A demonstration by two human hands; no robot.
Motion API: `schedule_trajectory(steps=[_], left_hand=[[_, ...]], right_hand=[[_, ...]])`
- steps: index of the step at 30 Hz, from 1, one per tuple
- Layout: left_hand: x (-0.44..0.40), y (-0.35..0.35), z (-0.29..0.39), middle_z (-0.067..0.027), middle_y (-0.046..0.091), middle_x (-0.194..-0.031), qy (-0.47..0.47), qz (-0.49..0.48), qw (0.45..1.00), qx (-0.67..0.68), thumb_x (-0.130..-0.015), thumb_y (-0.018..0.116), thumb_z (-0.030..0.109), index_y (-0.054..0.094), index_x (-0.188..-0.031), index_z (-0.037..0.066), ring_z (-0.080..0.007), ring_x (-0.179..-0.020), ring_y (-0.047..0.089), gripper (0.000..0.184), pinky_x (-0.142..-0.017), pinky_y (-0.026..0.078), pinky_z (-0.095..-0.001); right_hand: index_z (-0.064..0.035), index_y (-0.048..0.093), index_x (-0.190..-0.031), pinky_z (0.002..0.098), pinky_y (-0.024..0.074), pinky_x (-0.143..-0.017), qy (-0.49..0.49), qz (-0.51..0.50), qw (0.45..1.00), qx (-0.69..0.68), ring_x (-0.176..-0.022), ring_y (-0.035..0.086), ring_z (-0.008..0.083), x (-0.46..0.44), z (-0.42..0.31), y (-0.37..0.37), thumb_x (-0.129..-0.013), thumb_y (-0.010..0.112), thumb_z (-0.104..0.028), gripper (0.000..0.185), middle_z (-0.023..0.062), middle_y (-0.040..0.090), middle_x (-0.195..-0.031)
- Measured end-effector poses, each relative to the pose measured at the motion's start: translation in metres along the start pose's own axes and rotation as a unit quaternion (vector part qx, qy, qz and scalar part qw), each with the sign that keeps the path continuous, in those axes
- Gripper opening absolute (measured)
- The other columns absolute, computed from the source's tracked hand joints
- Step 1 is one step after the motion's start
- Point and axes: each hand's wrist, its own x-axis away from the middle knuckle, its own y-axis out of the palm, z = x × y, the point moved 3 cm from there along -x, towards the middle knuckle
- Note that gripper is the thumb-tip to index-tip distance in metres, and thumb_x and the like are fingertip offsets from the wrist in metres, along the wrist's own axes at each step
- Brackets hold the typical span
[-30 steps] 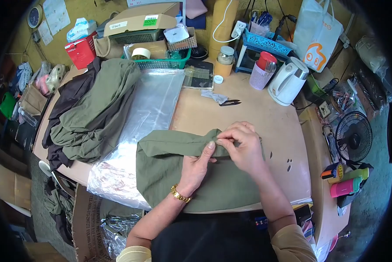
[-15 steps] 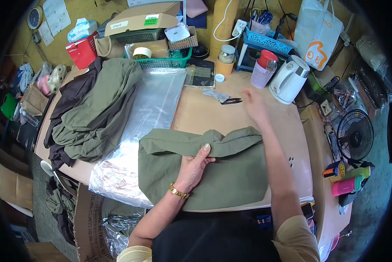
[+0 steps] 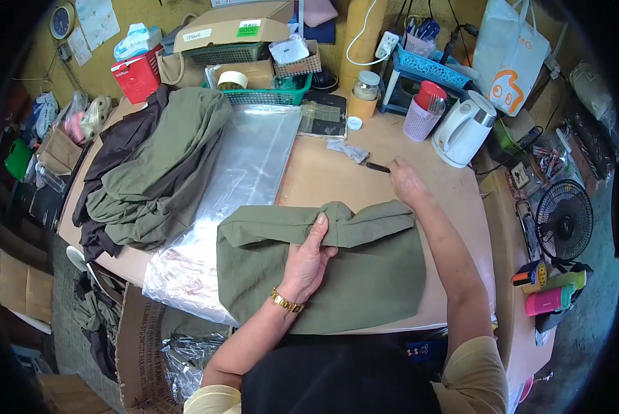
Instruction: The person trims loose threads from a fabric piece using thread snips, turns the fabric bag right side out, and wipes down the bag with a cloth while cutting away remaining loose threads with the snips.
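Note:
An olive-green garment [image 3: 364, 290] lies folded on the table in front of me, its top edge turned over in a band. My left hand [image 3: 309, 265] pinches this band near its middle, thumb on top and fingers under the cloth. Farther off to the right, my right hand [image 3: 407, 183] has its fingers closed on one end of small black thread snips [image 3: 377, 167]. The snips' other end points left, towards a crumpled grey scrap of cloth [image 3: 347, 150]. My fingers hide part of the snips.
Clear plastic bags [image 3: 254, 148] lie left of the garment, beside a heap of olive and dark clothes [image 3: 161, 165]. Along the back stand a green basket [image 3: 268, 96], a jar [image 3: 366, 90], a lilac cup [image 3: 418, 123] and a white kettle [image 3: 461, 131]. A black fan [image 3: 564, 219] is at right.
My right hand has come down onto the black snips and closed on them; before, it hovered to their right. My left hand keeps its hold on the garment. The view has shifted slightly.

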Motion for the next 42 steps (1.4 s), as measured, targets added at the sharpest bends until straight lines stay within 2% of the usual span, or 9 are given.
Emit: schedule_trajectory(steps=[17,19,22,26,32,38,39,41,42], left_hand=[[0.007,-0.006,0.005,0.0059,0.065,-0.111,-0.049,0.014,0.996,-0.072,-0.089,0.078,0.028,0.059,-0.122,0.016,-0.0052,-0.095,0.057,0.040,-0.071,0.040,-0.0239],[0.006,-0.006,0.003,0.0063,0.065,-0.111,-0.038,0.017,0.998,-0.052,-0.088,0.080,0.028,0.058,-0.122,0.015,-0.0053,-0.096,0.058,0.043,-0.072,0.040,-0.0239],[0.005,-0.004,0.002,0.0062,0.065,-0.109,-0.019,0.020,0.998,-0.061,-0.088,0.080,0.026,0.059,-0.121,0.016,-0.0050,-0.095,0.057,0.041,-0.072,0.040,-0.0243],[0.003,-0.008,-0.001,-0.0079,0.066,-0.119,-0.004,0.030,0.998,-0.050,-0.093,0.072,0.012,0.054,-0.128,0.006,-0.0197,-0.109,0.066,0.040,-0.091,0.055,-0.0360],[0.004,-0.003,0.000,0.0053,0.064,-0.103,0.023,0.023,0.998,-0.062,-0.087,0.081,0.025,0.061,-0.115,0.013,-0.0048,-0.087,0.054,0.036,-0.066,0.040,-0.0228],[0.009,0.002,0.004,0.0040,0.064,-0.094,0.055,0.042,0.994,-0.087,-0.088,0.080,0.025,0.065,-0.105,0.009,-0.0051,-0.078,0.054,0.029,-0.063,0.041,-0.0238],[0.010,0.003,0.005,0.0039,0.064,-0.092,0.062,0.042,0.993,-0.090,-0.088,0.079,0.023,0.066,-0.103,0.008,-0.0050,-0.077,0.053,0.026,-0.063,0.041,-0.0237],[0.013,0.005,0.008,0.0037,0.064,-0.090,0.068,0.040,0.993,-0.092,-0.089,0.079,0.022,0.067,-0.101,0.007,-0.0050,-0.075,0.053,0.023,-0.062,0.040,-0.0235],[0.015,0.006,0.010,0.0025,0.066,-0.092,0.076,0.036,0.991,-0.103,-0.090,0.078,0.020,0.067,-0.104,0.005,-0.0061,-0.077,0.055,0.023,-0.065,0.043,-0.0240]], right_hand=[[-0.0073,0.073,-0.108,0.0402,0.0571,-0.069,0.040,0.086,0.992,-0.083,-0.071,0.069,0.0329,0.032,0.040,-0.006,-0.093,0.058,-0.012,0.022,0.0157,0.070,-0.079],[-0.0023,0.070,-0.105,0.0290,0.0551,-0.059,0.318,0.007,0.795,-0.516,-0.066,0.069,0.0184,0.035,0.064,0.007,-0.096,0.062,-0.016,0.018,0.0082,0.070,-0.078],[-0.0003,0.069,-0.099,0.0220,0.0513,-0.057,0.354,0.031,0.812,-0.464,-0.065,0.066,0.0107,0.034,0.037,-0.018,-0.091,0.069,-0.014,0.016,0.0054,0.069,-0.082],[-0.0020,0.065,-0.101,0.0235,0.0524,-0.059,0.349,0.089,0.736,-0.573,-0.068,0.067,0.0124,0.031,0.025,-0.015,-0.087,0.074,-0.011,0.019,0.0048,0.070,-0.082],[-0.0056,0.044,-0.128,0.0227,0.0534,-0.062,0.193,0.113,0.650,-0.727,-0.075,0.066,0.0137,0.021,-0.069,-0.089,-0.095,0.062,-0.006,0.037,0.0042,0.059,-0.099],[-0.0055,0.053,-0.130,0.0220,0.0369,-0.057,0.179,-0.179,0.405,-0.878,-0.064,0.046,0.0075,0.053,-0.141,-0.127,-0.092,0.070,-0.015,0.042,-0.0002,0.052,-0.087],[-0.0055,0.053,-0.130,0.0220,0.0369,-0.057,0.180,-0.179,0.406,-0.878,-0.064,0.046,0.0075,0.058,-0.152,-0.132,-0.092,0.070,-0.015,0.042,-0.0002,0.052,-0.087],[-0.0021,0.066,-0.109,0.0275,0.0402,-0.057,0.137,-0.100,0.841,-0.514,-0.064,0.044,0.0095,0.062,-0.167,-0.142,-0.085,0.077,-0.012,0.028,-0.0005,0.055,-0.080],[-0.0021,0.066,-0.109,0.0275,0.0402,-0.057,0.137,-0.100,0.842,-0.512,-0.064,0.044,0.0095,0.064,-0.173,-0.141,-0.085,0.077,-0.012,0.028,-0.0005,0.055,-0.080]])
